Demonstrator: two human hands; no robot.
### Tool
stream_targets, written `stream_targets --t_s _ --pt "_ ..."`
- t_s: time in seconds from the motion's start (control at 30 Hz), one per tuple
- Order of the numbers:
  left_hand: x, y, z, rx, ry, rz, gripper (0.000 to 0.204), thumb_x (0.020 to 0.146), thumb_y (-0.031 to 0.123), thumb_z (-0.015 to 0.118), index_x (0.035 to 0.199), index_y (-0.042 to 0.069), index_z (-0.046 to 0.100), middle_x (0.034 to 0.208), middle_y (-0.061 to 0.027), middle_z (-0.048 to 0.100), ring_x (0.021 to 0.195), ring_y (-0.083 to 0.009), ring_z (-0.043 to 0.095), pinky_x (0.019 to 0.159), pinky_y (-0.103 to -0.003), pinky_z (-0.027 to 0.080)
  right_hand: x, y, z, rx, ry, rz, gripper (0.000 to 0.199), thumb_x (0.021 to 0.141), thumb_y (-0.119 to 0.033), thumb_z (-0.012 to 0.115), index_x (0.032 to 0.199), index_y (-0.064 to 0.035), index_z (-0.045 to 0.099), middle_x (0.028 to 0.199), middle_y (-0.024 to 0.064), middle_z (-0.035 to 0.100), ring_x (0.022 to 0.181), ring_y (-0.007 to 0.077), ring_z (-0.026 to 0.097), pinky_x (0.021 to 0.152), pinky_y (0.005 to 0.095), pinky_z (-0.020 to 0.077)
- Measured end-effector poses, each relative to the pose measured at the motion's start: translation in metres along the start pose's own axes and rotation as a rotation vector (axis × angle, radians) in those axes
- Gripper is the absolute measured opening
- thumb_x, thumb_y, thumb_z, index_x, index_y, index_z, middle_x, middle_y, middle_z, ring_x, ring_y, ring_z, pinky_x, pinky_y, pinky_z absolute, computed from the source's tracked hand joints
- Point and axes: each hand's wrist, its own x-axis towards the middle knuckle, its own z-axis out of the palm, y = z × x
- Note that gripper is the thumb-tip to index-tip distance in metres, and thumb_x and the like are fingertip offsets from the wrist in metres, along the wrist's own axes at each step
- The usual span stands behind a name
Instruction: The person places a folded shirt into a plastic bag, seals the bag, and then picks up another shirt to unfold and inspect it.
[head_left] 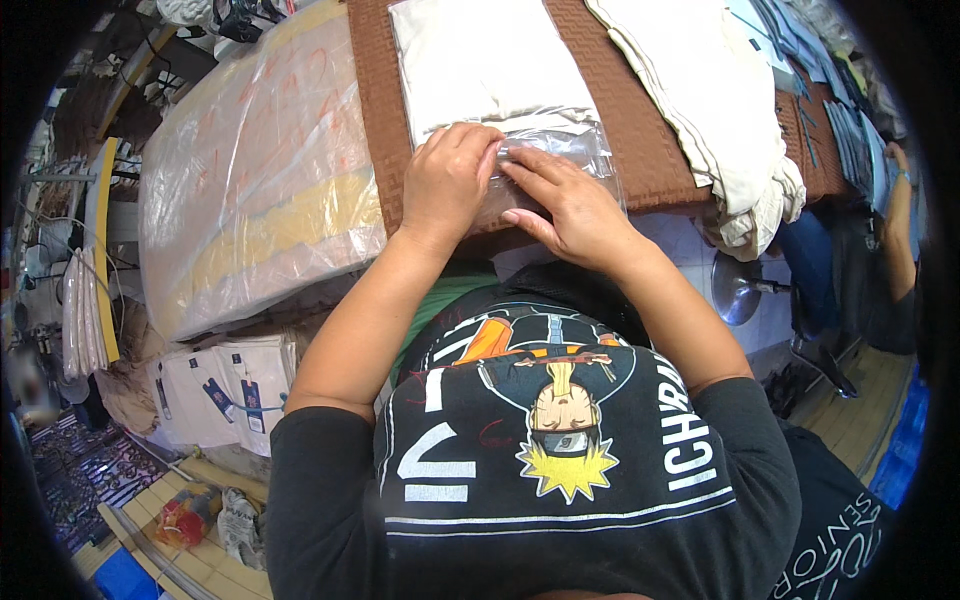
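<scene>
A folded white garment (480,60) lies inside a clear plastic bag (585,150) on the brown textured table cover. Over the bag's near end, my left hand (450,180) is closed, its fingers curled and pinching the plastic. My right hand (575,205) rests on the same end, just right of the left one. Its fingers are stretched out over the plastic and its thumb stands apart from them. The fingertips of both hands nearly meet at the bag's flap.
A large plastic-wrapped bundle (260,180) fills the table's left part. White garments (710,90) lie on the right, hanging over the near edge (760,215). Packed, tagged garments (215,385) sit below at left. At far right are another person's arm (900,220) and a round metal stool (735,290).
</scene>
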Motion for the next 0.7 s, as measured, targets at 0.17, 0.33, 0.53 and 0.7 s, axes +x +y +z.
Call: stream_targets --t_s 0.17,0.33,0.53,0.7 --pt "-0.013 0.006 -0.014 0.024 0.055 -0.047 0.018 0.079 0.010 0.063 0.097 0.007 0.064 0.099 -0.0090 0.062 0.092 -0.0277 0.057 0.080 -0.037 0.045 0.005 0.004 0.016 -0.106 0.024 0.030 0.070 0.086 -0.048 0.050 0.134 0.0014 0.037 0.141 0.0195 0.033 0.133 0.0345 0.027 0.108 0.0436 0.0244" --pt "-0.050 0.004 -0.034 0.082 0.004 -0.184 0.021 0.078 0.011 0.065 0.099 0.008 0.064 0.104 -0.0073 0.059 0.095 -0.0283 0.053 0.083 -0.038 0.042 0.015 -0.005 0.019 -0.151 -0.031 0.026 0.074 0.086 -0.051 0.048 0.137 -0.0002 0.033 0.143 0.0182 0.031 0.134 0.0326 0.026 0.106 0.0442 0.0260" --pt "-0.073 0.003 -0.032 0.139 -0.134 -0.009 0.039 0.076 0.016 0.066 0.114 0.010 0.059 0.120 -0.0034 0.055 0.107 -0.0252 0.049 0.090 -0.038 0.037 0.022 -0.004 0.028 -0.196 -0.042 0.002 0.076 0.085 -0.054 0.047 0.137 -0.0016 0.033 0.143 0.0163 0.031 0.134 0.0297 0.028 0.103 0.0424 0.0288" --pt "-0.080 0.005 -0.025 0.223 -0.244 -0.021 0.051 0.078 0.027 0.065 0.125 0.012 0.053 0.133 -0.0018 0.045 0.119 -0.0248 0.040 0.096 -0.041 0.030 0.026 -0.007 0.032 -0.201 -0.049 0.033 0.078 0.084 -0.057 0.046 0.137 -0.0003 0.034 0.144 0.0157 0.031 0.134 0.0291 0.028 0.103 0.0428 0.0293"
